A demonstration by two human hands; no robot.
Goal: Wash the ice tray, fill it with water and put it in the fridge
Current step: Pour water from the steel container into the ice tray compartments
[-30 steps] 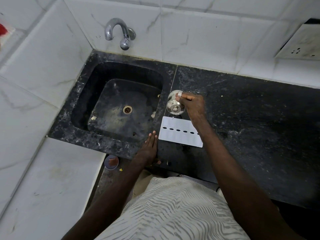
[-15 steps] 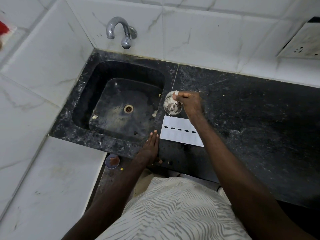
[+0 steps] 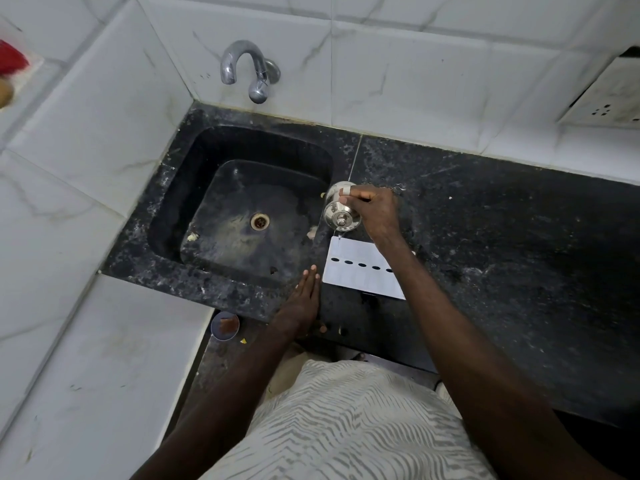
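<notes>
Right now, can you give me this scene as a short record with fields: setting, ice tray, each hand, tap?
setting: black stone counter with a sunken black sink, white tiled walls
ice tray: white ice tray flat on the counter, just right of the sink
right hand: right hand tilts a steel vessel above the tray's far edge; a thin trickle of water falls from it
left hand: left hand flat on the counter edge, beside the tray, holding nothing
tap: tap on the wall; no water visible

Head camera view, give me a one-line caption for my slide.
Right hand tips a steel cup over the white ice tray beside the sink; left hand flat on counter.
</notes>
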